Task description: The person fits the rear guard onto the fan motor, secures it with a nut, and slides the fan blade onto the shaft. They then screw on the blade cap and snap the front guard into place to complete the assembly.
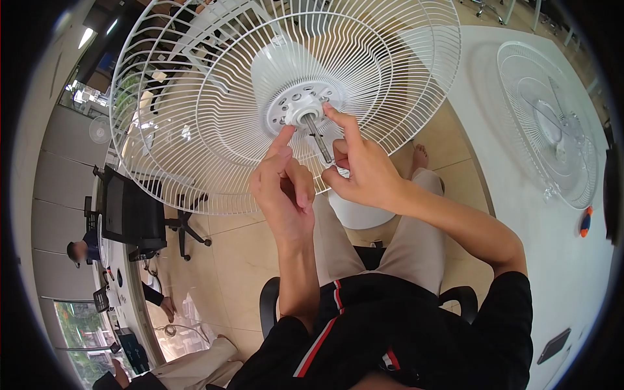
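A white wire fan guard (214, 91) stands in front of me, fixed to a white motor housing (276, 65). From its hub a bare metal shaft (318, 140) points toward me through a white plastic nut (303, 112). My left hand (283, 185) reaches up with its index finger stretched to the lower left of the nut, the other fingers loosely curled. My right hand (367, 172) has its index fingertip at the nut's right side, with thumb and fingers apart near the shaft's end. Neither hand wraps around anything visible.
On the white table (513, 260) to the right lie a front fan guard (549, 123) with a clear fan blade, an orange-and-blue object (586, 222) and a phone (554, 346). An office chair (133, 211) stands left. Other people sit at the left desk.
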`<state>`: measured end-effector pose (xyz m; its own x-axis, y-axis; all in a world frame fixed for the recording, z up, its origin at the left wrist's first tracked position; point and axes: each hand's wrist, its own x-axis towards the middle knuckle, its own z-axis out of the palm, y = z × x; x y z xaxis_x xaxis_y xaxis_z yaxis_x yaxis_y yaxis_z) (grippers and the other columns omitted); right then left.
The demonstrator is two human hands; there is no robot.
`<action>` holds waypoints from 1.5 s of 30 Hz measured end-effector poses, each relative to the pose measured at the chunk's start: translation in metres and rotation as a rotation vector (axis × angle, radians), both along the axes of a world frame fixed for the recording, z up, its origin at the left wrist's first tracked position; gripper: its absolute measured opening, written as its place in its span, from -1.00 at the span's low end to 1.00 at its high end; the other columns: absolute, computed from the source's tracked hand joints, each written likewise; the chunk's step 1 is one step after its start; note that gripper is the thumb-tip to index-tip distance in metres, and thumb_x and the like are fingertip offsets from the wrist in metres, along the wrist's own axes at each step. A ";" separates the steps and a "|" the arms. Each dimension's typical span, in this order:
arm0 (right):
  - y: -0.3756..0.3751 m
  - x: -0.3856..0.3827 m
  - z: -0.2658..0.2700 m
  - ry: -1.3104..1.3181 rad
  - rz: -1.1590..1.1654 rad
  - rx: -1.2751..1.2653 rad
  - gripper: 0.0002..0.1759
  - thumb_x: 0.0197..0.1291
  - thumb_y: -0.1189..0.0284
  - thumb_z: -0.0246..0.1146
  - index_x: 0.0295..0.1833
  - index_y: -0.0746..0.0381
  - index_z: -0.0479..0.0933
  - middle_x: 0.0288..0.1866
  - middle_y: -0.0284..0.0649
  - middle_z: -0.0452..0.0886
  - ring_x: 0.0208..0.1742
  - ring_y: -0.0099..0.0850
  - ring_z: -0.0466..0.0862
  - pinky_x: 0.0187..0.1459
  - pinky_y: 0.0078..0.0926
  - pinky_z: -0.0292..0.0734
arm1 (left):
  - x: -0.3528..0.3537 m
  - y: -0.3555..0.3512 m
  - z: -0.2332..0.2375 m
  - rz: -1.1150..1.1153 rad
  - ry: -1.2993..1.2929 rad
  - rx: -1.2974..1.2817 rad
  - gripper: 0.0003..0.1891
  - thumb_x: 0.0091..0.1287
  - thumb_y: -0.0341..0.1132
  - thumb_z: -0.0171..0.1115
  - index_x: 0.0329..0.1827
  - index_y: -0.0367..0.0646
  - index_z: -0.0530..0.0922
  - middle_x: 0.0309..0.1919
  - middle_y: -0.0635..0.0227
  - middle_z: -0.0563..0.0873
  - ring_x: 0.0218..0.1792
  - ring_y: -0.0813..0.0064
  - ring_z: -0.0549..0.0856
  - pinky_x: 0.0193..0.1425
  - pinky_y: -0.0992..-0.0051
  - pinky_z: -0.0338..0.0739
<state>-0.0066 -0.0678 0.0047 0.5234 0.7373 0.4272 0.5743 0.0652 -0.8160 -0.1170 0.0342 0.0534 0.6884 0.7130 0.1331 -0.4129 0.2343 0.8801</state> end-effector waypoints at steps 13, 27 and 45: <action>-0.047 0.036 0.059 -0.394 -0.214 0.060 -0.58 0.04 0.42 0.31 0.08 0.18 0.55 -0.62 -0.19 0.59 -0.62 -0.12 0.61 -0.57 -0.20 0.49 | -0.005 -0.007 -0.008 0.019 0.074 0.041 -0.42 0.59 -0.25 -0.18 0.51 -0.55 0.29 -0.74 0.60 0.20 -0.77 0.77 0.10 -0.72 0.70 0.02; -0.238 0.120 0.122 -0.518 -1.047 -0.265 -0.76 0.21 0.36 0.35 -0.12 0.29 0.70 -0.39 -0.23 0.74 -0.32 -0.50 0.71 -0.22 -0.50 0.59 | -0.005 -0.016 -0.014 0.059 0.112 0.150 -0.43 0.59 -0.27 -0.26 0.56 -0.43 0.29 -0.69 0.56 0.25 -0.73 0.77 0.18 -0.72 0.72 0.07; -0.333 0.194 0.003 -0.240 -1.177 -1.258 -0.60 0.01 0.16 0.36 -0.22 0.28 0.77 -0.13 0.07 0.79 -0.03 0.01 0.78 0.02 -0.07 0.67 | -0.017 -0.007 -0.032 0.017 -0.062 -0.002 -0.35 0.56 -0.20 -0.20 0.62 -0.44 0.14 -0.71 0.49 0.33 -0.76 0.71 0.23 -0.74 0.70 0.15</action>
<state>0.1875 -0.4004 0.0075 0.9957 -0.0439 0.0819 -0.0495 -0.9965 0.0678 -0.1344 0.0274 0.0215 0.6667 0.7247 0.1741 -0.4708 0.2284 0.8521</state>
